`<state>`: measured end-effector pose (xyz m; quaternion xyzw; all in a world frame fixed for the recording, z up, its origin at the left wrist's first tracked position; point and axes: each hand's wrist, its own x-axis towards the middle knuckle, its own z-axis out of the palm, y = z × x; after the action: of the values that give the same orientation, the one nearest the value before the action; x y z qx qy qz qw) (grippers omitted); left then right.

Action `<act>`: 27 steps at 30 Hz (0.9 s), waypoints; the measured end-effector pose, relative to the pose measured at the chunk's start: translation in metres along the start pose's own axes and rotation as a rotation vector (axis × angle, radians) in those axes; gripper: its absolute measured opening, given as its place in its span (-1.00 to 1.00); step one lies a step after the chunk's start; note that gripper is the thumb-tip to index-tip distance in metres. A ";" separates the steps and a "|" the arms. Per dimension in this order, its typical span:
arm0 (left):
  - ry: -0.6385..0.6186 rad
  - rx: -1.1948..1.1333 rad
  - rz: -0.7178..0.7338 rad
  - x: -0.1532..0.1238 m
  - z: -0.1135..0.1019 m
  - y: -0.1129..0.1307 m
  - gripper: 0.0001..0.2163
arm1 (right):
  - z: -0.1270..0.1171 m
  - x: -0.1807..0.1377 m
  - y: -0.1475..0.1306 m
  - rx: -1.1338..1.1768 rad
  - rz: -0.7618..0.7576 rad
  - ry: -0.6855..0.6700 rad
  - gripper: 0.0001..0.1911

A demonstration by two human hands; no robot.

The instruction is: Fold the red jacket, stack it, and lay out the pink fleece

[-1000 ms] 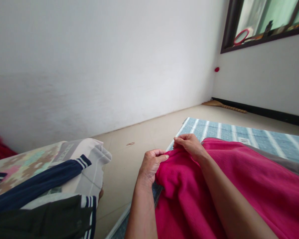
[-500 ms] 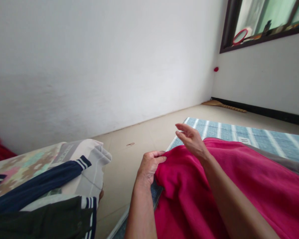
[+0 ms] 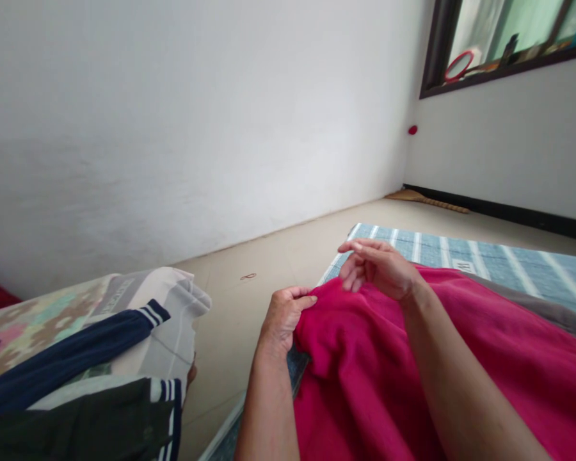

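Observation:
A bright pink cloth (image 3: pixel 365 358), soft and wrinkled, spreads over a blue-and-white striped mattress (image 3: pixel 499 256). Whether it is a garment or a blanket I cannot tell. At its left corner my left hand (image 3: pixel 285 314) pinches the edge between thumb and fingers. My right hand (image 3: pixel 377 266) hovers just above the cloth's far edge, fingers apart and slightly curled, with nothing in it. Grey fabric (image 3: pixel 532 304) shows along the pink cloth's right far side.
To the left, a bed-like surface with a patterned cover (image 3: pixel 168 339) holds a navy jacket with striped cuffs (image 3: pixel 77 352). A thin loop (image 3: pixel 248 276) lies on the tiled floor (image 3: pixel 230 320). A straw broom (image 3: pixel 427 200) rests by the wall, below a window (image 3: pixel 509 45).
My right hand has shifted slightly right and turned, its fingers now spreading over the cloth. My left hand keeps its pinch on the corner. The view has moved a little.

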<state>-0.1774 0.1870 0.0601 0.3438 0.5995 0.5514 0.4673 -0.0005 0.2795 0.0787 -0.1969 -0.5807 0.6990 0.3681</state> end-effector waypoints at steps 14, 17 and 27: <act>0.213 0.062 0.107 0.009 0.004 -0.008 -0.81 | -0.013 0.008 0.025 -0.057 0.081 0.243 -0.80; 0.220 0.091 0.127 0.009 0.005 -0.009 -0.81 | -0.006 0.006 0.025 -0.150 0.138 0.132 -0.80; -0.174 0.157 0.108 -0.011 0.001 0.013 -0.85 | -0.022 0.007 0.010 -0.677 -0.007 0.358 -0.79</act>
<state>-0.1740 0.1789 0.0751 0.4577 0.5787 0.4951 0.4589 0.0075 0.2983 0.0650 -0.4243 -0.7058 0.4210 0.3803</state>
